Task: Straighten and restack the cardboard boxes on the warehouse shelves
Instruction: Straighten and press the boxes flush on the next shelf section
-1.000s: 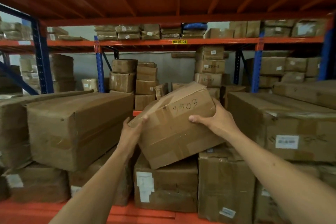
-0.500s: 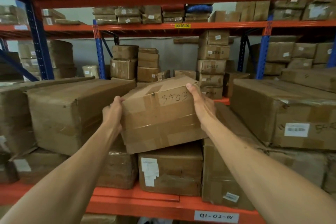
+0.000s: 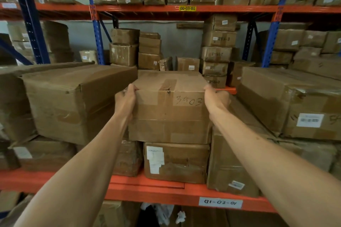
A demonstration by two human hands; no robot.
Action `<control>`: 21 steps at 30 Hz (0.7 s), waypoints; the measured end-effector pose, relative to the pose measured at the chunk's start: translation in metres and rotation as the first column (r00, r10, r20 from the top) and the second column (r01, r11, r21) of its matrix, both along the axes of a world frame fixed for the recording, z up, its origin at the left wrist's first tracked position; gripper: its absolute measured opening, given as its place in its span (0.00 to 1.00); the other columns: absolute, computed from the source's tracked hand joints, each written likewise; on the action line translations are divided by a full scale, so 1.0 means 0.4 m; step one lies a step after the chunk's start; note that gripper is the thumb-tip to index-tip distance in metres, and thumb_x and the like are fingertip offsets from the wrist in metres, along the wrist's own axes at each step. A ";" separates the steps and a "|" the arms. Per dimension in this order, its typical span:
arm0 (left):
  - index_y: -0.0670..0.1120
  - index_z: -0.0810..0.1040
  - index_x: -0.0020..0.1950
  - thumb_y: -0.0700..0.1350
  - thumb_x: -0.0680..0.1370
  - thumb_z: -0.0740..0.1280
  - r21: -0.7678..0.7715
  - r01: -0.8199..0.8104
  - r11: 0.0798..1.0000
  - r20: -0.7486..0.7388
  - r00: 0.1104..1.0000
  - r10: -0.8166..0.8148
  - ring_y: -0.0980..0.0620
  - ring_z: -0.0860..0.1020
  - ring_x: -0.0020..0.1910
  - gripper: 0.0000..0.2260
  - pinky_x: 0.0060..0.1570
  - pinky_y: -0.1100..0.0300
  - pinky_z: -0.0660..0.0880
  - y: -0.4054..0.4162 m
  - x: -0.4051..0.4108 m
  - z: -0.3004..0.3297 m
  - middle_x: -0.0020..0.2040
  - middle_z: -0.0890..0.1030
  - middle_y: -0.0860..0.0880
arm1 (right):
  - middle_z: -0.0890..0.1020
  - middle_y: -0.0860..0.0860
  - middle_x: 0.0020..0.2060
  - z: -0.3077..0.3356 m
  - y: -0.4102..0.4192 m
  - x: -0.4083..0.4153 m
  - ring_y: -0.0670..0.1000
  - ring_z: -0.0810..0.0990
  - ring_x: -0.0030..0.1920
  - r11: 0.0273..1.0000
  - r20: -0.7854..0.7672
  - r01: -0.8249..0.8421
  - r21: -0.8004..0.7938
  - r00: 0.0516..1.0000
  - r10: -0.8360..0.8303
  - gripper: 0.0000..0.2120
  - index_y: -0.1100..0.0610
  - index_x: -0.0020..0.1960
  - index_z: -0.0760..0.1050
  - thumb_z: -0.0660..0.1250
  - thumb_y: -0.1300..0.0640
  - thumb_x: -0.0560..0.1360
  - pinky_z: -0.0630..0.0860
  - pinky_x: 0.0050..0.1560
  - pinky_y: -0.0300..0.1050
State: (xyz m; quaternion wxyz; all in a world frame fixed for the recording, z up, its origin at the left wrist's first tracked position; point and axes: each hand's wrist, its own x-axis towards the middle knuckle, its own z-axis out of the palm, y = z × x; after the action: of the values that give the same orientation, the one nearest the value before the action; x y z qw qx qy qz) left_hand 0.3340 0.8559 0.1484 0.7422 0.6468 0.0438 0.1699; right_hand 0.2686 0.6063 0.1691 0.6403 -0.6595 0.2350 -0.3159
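A taped cardboard box marked 3503 (image 3: 168,108) sits level on top of a lower box with white labels (image 3: 176,162) on the orange shelf (image 3: 147,188). My left hand (image 3: 125,100) grips its upper left corner and side. On the opposite side my right hand (image 3: 216,98) holds the upper right corner. Both arms reach in from below.
A big dented box (image 3: 73,101) stands close on the left and a large labelled box (image 3: 291,101) on the right. A tall box (image 3: 232,162) stands under my right arm. Stacks of small boxes (image 3: 216,49) fill the rack behind. The shelf tag (image 3: 220,203) reads 01-02-01.
The 3503 box was tilted with one corner up; it has turned level and come down onto the lower box. Both hands shifted to its upper corners.
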 end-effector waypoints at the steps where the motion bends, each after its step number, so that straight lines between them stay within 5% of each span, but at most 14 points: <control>1: 0.48 0.80 0.54 0.56 0.73 0.65 0.008 0.001 1.000 0.000 1.000 -0.001 0.48 0.79 0.47 0.16 0.35 0.55 0.70 0.001 0.005 -0.002 0.47 0.82 0.48 | 0.78 0.52 0.50 -0.003 -0.003 0.003 0.52 0.74 0.46 1.000 -0.008 0.013 -0.021 1.000 -0.013 0.21 0.58 0.63 0.75 0.68 0.45 0.77 0.72 0.49 0.48; 8: 0.49 0.83 0.46 0.61 0.70 0.63 0.065 0.072 0.995 0.041 0.996 -0.075 0.50 0.82 0.44 0.19 0.37 0.55 0.74 0.024 0.013 -0.027 0.40 0.84 0.52 | 0.79 0.56 0.60 -0.005 0.019 0.017 0.58 0.78 0.60 0.973 -0.106 0.046 -0.226 0.992 -0.071 0.21 0.57 0.62 0.77 0.61 0.42 0.80 0.75 0.63 0.58; 12: 0.47 0.83 0.54 0.65 0.69 0.65 0.121 0.018 0.993 0.041 0.999 -0.023 0.47 0.82 0.50 0.26 0.53 0.49 0.79 0.031 -0.005 -0.023 0.48 0.85 0.49 | 0.74 0.59 0.69 0.005 -0.012 -0.001 0.62 0.73 0.68 0.930 -0.157 -0.011 -0.368 0.986 -0.050 0.30 0.59 0.72 0.71 0.62 0.40 0.78 0.69 0.69 0.57; 14: 0.47 0.81 0.60 0.70 0.70 0.66 0.205 -0.071 0.976 0.062 0.996 0.059 0.48 0.80 0.52 0.31 0.57 0.49 0.77 0.043 -0.032 -0.024 0.53 0.83 0.50 | 0.71 0.58 0.72 0.021 -0.018 -0.003 0.62 0.69 0.71 0.842 -0.107 -0.028 -0.539 0.994 -0.035 0.35 0.55 0.77 0.64 0.63 0.37 0.77 0.67 0.70 0.60; 17: 0.48 0.78 0.66 0.73 0.69 0.67 0.253 -0.147 0.956 0.070 0.989 0.134 0.50 0.80 0.54 0.37 0.56 0.52 0.78 0.081 -0.091 -0.048 0.56 0.82 0.50 | 0.69 0.57 0.74 0.052 0.003 0.012 0.62 0.66 0.73 0.587 -0.060 -0.084 -0.806 0.996 0.060 0.39 0.52 0.77 0.61 0.63 0.33 0.74 0.65 0.71 0.62; 21: 0.46 0.84 0.57 0.68 0.73 0.69 0.403 -0.216 0.889 0.049 0.975 0.215 0.52 0.82 0.47 0.27 0.41 0.60 0.75 0.184 -0.152 -0.077 0.48 0.85 0.51 | 0.66 0.54 0.76 0.085 0.110 0.018 0.59 0.63 0.75 0.335 -0.083 -0.133 -0.933 0.983 0.161 0.44 0.47 0.77 0.59 0.61 0.26 0.69 0.63 0.71 0.60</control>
State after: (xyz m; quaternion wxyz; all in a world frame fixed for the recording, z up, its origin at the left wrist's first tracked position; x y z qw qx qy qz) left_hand 0.2731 0.9297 0.1177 0.5683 0.7776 0.0777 0.2575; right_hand 0.2757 0.6502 0.2031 0.1790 -0.9208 -0.0552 -0.3422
